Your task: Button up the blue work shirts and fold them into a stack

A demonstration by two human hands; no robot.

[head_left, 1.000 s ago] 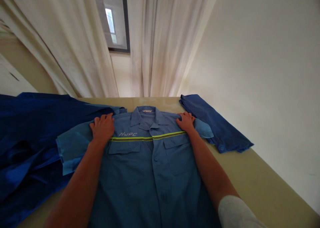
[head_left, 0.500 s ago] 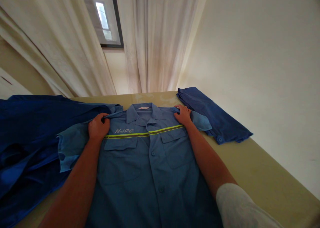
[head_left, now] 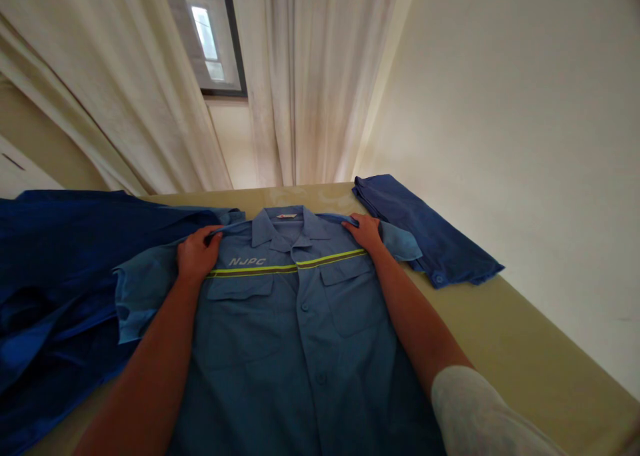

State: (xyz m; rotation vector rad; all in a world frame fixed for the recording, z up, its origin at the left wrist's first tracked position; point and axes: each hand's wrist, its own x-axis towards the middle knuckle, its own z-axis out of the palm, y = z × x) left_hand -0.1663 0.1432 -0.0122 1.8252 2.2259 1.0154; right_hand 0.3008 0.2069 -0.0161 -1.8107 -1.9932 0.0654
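A light blue short-sleeved work shirt (head_left: 280,336) lies front up on the table, buttoned, with a yellow-green stripe across the chest and two pockets. My left hand (head_left: 197,256) pinches the shirt's left shoulder seam, fingers curled around the cloth. Over at the other shoulder, beside the collar, my right hand (head_left: 364,231) grips the fabric the same way. Both forearms stretch out over the shirt's front.
A heap of darker blue cloth (head_left: 55,276) covers the table's left side, partly under the shirt's sleeve. A folded dark blue garment (head_left: 430,236) lies at the right near the wall. The beige table (head_left: 525,356) runs to pale curtains (head_left: 300,76) at the back.
A second ago both hands lay flat on the shoulders. Since then their fingers have curled onto the shoulder fabric. The view shifted slightly.
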